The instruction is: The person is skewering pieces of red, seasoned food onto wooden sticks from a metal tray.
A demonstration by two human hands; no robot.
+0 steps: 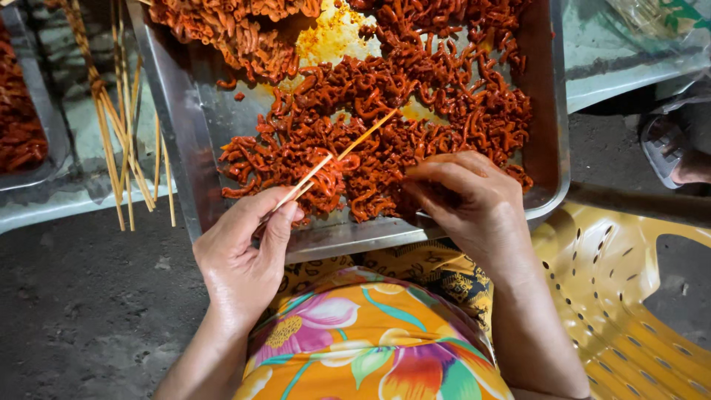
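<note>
A: What do the hands hold?
B: The left hand (248,255) pinches a bamboo skewer (337,157) carrying red marinated strips (385,141). The right hand (466,200), fingers curled, grips strips at the near edge of the metal tray (552,148).
A: And on the far left?
B: Spare skewers (122,148) lie there.

Street-food prep: skewers (122,141), marinated meat tray (552,111).

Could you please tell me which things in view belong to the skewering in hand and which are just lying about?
In use:
- left hand, holding the skewer
- right hand, on the red meat strips
- metal tray

Lying about:
- spare skewers
- second tray, at left
- yellow plastic chair
- sandal
</note>
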